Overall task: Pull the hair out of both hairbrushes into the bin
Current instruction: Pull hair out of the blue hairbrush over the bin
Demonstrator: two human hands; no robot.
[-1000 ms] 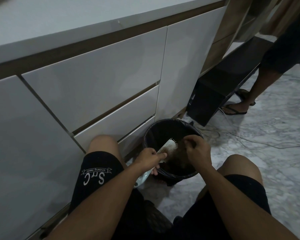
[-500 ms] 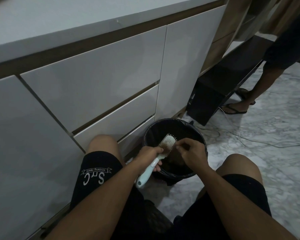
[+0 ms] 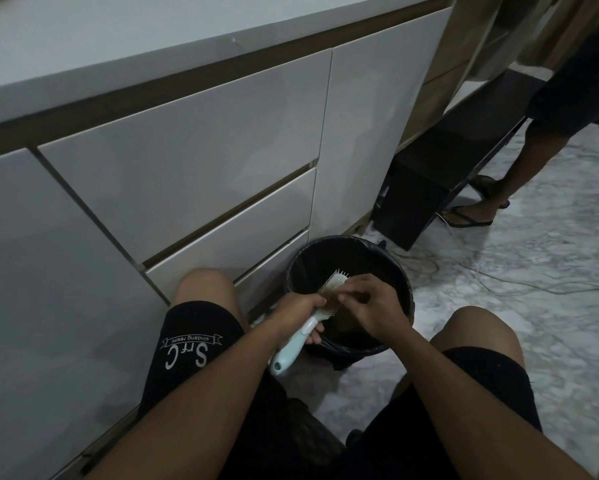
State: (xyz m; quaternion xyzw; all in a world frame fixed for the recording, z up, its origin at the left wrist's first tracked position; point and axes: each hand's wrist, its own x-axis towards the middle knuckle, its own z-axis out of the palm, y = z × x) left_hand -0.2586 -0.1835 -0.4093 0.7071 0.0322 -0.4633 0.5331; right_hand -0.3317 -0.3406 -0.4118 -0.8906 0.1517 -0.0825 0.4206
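A black bin lined with a dark bag stands on the floor between my knees, against the cabinet. My left hand grips the pale blue handle of a hairbrush and holds its bristled head over the bin's opening. Brownish hair clings among the white bristles. My right hand is over the bin with its fingertips pinching at that hair on the brush head. Only one hairbrush is in view.
White cabinet drawers rise at the left and back. A dark low box sits beyond the bin. Another person's sandalled foot stands at the right, with cables trailing over the marble floor.
My right hand has moved left from over the bin to the brush head and now pinches the hair there. The left hand has tilted the brush so its handle shows.
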